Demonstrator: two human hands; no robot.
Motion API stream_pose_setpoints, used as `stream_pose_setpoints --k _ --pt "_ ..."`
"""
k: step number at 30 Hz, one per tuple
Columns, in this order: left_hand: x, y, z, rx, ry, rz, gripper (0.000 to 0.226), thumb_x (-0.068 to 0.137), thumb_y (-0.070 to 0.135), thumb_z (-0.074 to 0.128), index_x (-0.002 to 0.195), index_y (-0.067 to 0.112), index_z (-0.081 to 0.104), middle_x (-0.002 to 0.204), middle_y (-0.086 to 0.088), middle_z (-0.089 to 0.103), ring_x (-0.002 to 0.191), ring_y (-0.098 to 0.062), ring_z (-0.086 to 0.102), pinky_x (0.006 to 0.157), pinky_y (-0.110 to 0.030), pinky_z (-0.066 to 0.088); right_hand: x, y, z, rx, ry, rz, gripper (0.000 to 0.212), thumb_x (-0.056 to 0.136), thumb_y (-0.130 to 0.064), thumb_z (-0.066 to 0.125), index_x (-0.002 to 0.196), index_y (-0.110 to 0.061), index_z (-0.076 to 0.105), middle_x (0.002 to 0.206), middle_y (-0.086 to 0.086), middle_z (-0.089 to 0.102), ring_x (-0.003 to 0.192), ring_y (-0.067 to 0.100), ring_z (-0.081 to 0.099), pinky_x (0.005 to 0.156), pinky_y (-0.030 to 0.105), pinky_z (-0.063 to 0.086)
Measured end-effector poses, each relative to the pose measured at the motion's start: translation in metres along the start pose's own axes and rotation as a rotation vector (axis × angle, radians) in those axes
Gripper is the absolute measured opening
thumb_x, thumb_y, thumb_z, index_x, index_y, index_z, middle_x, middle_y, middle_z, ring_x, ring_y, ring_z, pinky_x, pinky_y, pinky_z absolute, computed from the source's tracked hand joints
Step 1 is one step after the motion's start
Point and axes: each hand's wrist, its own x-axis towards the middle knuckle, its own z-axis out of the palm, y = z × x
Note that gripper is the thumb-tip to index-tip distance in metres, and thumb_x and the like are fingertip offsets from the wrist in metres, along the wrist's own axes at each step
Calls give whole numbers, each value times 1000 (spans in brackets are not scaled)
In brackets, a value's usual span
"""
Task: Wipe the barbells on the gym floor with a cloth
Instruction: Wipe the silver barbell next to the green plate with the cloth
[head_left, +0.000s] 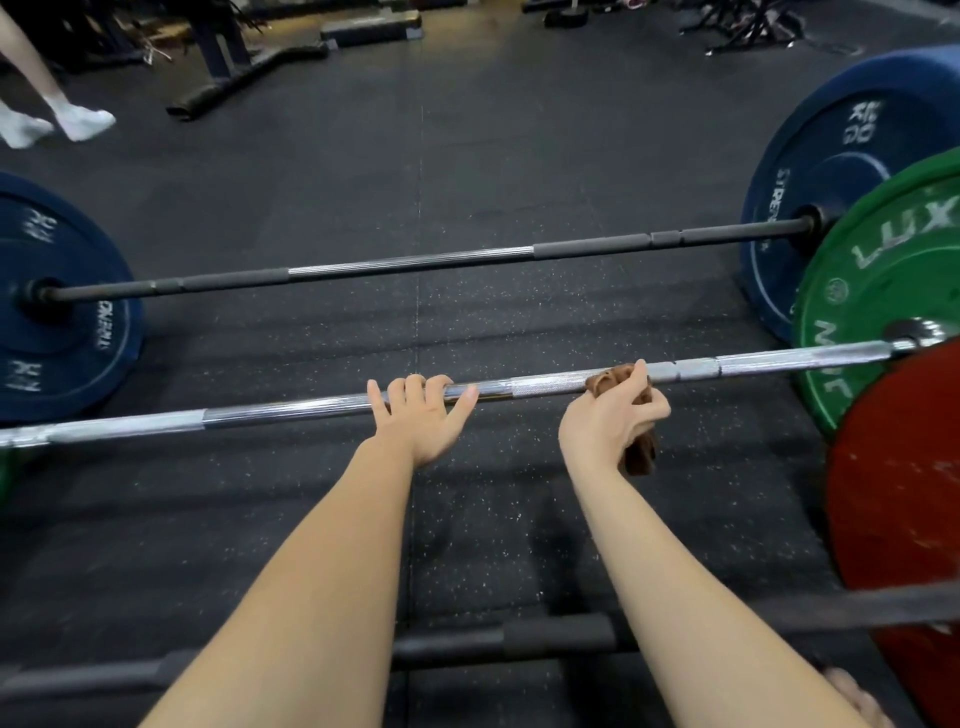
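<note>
A chrome barbell (535, 387) crosses the middle of the view, its right end in a green plate (862, 291). My left hand (423, 415) grips the bar near its centre, fingers curled over the top. To the right, my right hand (613, 415) holds a brown cloth (640, 452) bunched against the bar, and part of the cloth hangs below my palm. Farther off lies a dark barbell (415, 262) with blue plates (831, 208) at both ends. Closest to me, a third dark bar (550, 636) with a red plate (898, 493) runs under my forearms.
The floor (467, 156) is black speckled rubber. Another person's legs in white socks (78, 122) stand at the far left. A bench frame (234, 78) and a step platform (371, 28) sit at the back. My bare foot (857, 696) shows at the lower right.
</note>
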Motion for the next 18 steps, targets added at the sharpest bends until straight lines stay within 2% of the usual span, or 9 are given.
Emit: stream_pose_setpoints --k 2,5,7,10,12,14,16,18 --pt "1 0 0 -6 -1 2 68 101 68 12 154 30 31 155 -5 29 151 -28 12 122 -59 -16 -15 -2 10 -45 -29 -38 58 98 -6 47 152 -20 33 151 7 23 123 28 39 102 43 35" --pt "2 -1 2 -37 12 8 62 103 65 15 151 30 32 153 -4 30 150 -27 12 121 -58 -17 -50 0 30 -37 -124 -33 57 100 -9 48 152 -26 32 143 -5 23 114 17 36 102 39 35" --pt "0 -3 3 -82 38 19 55 106 59 18 150 32 34 152 -2 31 151 -25 11 120 -57 -18 -83 3 45 -86 -232 -155 59 100 -11 49 154 -22 29 145 2 22 120 25 38 104 40 36" --pt "-2 -7 1 -143 26 52 44 109 47 18 149 34 33 151 0 29 151 -23 7 120 -57 -22 -110 3 61 -71 -366 -122 64 102 -16 48 158 -29 20 146 0 19 121 27 44 104 44 41" --pt "-3 -9 1 -197 14 42 40 110 39 19 147 32 32 151 -2 28 149 -25 6 119 -59 -21 -108 -2 62 -68 -392 -83 65 100 -14 50 157 -27 22 138 -1 21 113 28 50 96 45 45" --pt "-6 -9 -1 -262 24 29 41 110 32 20 148 28 32 151 -4 31 148 -27 8 120 -60 -20 -100 -6 56 -76 -401 -85 64 98 -9 53 155 -21 26 129 -1 24 100 25 54 87 37 43" --pt "-9 -8 -5 -395 27 16 47 109 30 14 150 28 39 149 -2 37 148 -22 12 121 -52 -22 -90 -12 44 -93 -397 -85 57 96 -6 58 147 -16 34 123 -1 27 85 16 51 83 31 38" --pt "-13 -8 -11 -528 42 0 58 109 34 7 148 27 49 147 1 46 148 -17 19 121 -44 -22 -77 -16 30 -105 -377 -69 45 95 -11 65 135 -14 43 124 2 34 76 6 47 81 30 37"
